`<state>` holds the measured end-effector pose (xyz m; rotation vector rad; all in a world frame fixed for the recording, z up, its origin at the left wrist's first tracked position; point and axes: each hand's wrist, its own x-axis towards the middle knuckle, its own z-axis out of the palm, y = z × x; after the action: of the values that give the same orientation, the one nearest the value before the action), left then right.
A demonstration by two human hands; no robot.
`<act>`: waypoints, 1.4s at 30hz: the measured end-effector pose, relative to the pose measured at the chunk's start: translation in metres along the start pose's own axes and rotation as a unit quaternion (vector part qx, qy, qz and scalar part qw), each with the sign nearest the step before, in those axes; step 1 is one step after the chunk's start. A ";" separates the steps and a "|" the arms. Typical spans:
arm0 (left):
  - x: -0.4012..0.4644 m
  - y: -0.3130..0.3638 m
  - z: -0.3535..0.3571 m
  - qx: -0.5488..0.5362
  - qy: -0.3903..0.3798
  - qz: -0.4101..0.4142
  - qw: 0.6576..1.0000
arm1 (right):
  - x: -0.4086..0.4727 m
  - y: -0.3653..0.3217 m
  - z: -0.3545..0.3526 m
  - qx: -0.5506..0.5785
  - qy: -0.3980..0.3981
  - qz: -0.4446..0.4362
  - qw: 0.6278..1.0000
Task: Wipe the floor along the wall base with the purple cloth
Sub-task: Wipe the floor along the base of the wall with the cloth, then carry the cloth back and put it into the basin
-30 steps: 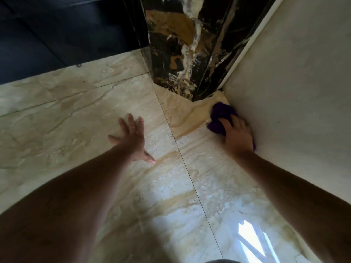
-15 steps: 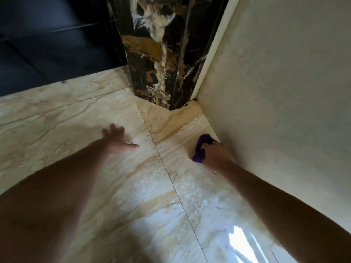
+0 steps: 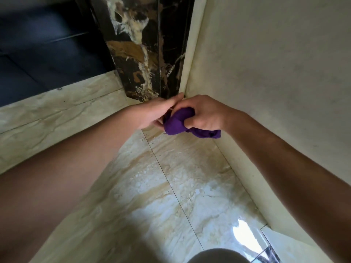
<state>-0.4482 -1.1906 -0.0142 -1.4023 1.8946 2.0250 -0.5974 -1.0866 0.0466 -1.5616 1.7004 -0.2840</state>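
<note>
On the left, the floor [image 3: 62,114] is pale marble tile with a dark strip behind it. A black and gold marble column [image 3: 140,54] stands at the corner. The left hand [image 3: 155,112] reaches in front of its base, fingers [image 3: 173,100] stretched together, touching the cloth [image 3: 178,122]. The purple cloth is bunched and held up off the floor. The right hand [image 3: 205,114] has its fingers clamped around it, close to the cream wall [image 3: 275,73].
</note>
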 end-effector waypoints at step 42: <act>-0.621 0.268 0.240 0.185 -0.546 0.026 0.817 | -0.663 -0.412 0.066 0.598 0.635 0.282 0.399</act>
<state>-0.3701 -0.7374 0.5366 0.0160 1.5614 1.6758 -0.2984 -0.5455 0.5276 0.7305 1.8190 -2.1058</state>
